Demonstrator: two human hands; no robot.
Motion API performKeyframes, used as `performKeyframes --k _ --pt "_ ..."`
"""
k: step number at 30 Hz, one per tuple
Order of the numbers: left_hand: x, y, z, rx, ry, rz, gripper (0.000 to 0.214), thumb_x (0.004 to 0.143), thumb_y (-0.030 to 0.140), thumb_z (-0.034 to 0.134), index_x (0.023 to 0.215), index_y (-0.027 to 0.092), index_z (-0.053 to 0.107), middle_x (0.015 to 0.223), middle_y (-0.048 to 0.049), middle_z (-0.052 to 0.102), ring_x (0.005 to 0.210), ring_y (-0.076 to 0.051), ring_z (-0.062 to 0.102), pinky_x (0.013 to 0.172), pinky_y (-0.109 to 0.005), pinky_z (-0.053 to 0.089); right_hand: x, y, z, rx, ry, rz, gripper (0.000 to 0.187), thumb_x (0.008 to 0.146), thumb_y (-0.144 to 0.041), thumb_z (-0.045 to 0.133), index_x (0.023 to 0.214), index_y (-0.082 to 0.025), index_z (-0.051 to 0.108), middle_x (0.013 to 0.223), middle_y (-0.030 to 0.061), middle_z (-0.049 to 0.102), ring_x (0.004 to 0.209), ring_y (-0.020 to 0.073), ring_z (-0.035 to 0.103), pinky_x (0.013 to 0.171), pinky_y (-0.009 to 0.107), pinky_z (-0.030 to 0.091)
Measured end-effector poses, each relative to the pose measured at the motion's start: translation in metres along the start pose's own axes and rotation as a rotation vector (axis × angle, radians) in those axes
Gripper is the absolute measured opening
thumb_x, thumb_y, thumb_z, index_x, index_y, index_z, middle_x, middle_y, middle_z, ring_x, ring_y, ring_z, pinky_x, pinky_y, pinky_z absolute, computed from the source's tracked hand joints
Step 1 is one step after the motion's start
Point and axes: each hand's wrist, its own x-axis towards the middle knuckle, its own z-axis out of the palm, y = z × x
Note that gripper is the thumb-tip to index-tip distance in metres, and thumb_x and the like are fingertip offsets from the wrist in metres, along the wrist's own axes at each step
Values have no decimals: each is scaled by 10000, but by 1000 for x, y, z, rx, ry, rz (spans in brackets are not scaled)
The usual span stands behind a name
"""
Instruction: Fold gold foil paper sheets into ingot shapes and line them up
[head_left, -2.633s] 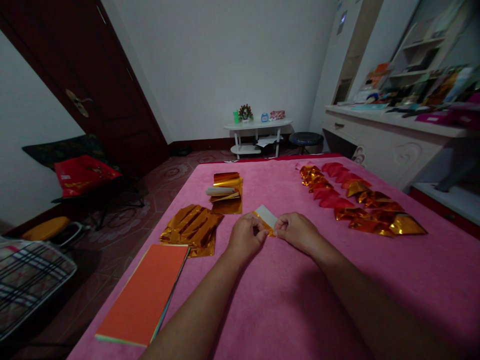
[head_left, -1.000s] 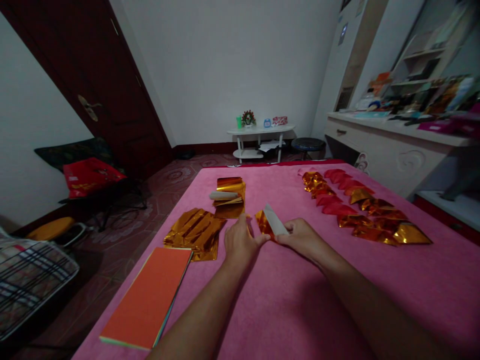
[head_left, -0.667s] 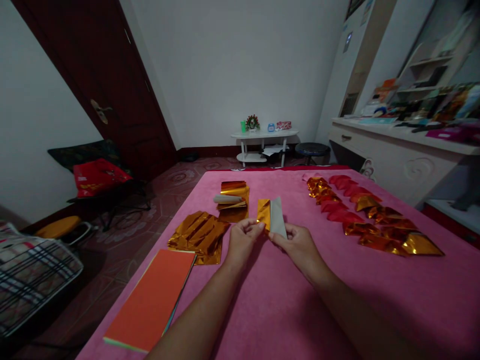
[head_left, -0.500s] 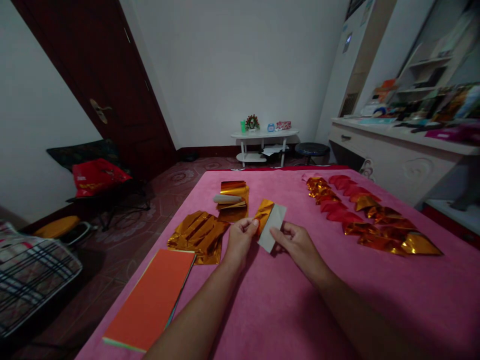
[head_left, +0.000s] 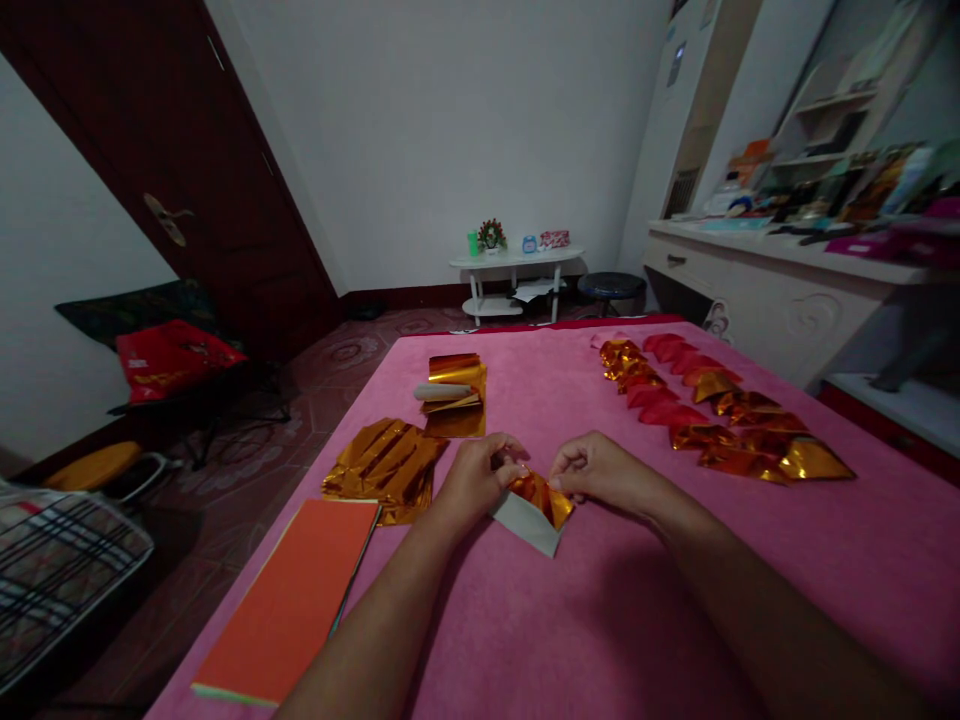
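Both left hand (head_left: 480, 475) and right hand (head_left: 600, 468) pinch foil paper (head_left: 553, 503) at edges — pink cloth (head_left: 517, 640) spreads wide

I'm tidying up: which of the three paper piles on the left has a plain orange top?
The flat orange stack, nearest the camera; the crumpled middle pile and the far pile show shiny gold instead.
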Motion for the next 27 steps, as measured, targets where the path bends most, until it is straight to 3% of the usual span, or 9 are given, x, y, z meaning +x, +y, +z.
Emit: performKeyframes --k 6,11,17,21,24,27 --pt "4 8 -3 23 30 83 159 767 91 577 799 168 712 780 -18 707 713 -127 622 660 -210 448 -2 -1 2 -21 -62 60 88 636 -191 614 664 -119 656 538 6 630 462 87 526 471 199 411" --pt "8 15 -2 44 0 172 172 786 74 556 802 158 705 781 -25 702 714 -125 621 676 -215 457 -2 1 1 -20 -97 33 180 669 -303 657 655 -124 646 516 -8 598 448 82 512 450 193 380" --pt "11 -2 9 221 -44 216 121 759 99 635 797 180 716 807 -29 696 790 -153 613 764 -264 454 1 4 8 -114 -37 110 118 627 -236 608 553 -152 571 433 -32 521 393 85 471 408 198 351" --pt "10 -12 13 325 1 155 44 738 148 684 724 171 719 835 -53 663 832 -171 595 758 -276 457 2 6 10 -258 10 163 97 630 -218 582 557 -159 561 447 -19 536 379 87 440 383 204 310" --pt "4 -8 14 384 -29 116 81 749 119 649 752 164 716 805 -51 658 792 -165 593 739 -272 458 1 6 6 -293 40 81 42 607 -186 602 615 -158 572 481 -42 521 415 78 416 402 196 290" --pt "-4 2 14 411 -104 102 155 749 72 592 786 166 709 825 -47 664 796 -158 602 747 -260 458 -1 5 -3 -299 -48 -85 137 570 -84 546 665 -145 624 566 -43 542 497 73 436 463 184 311"
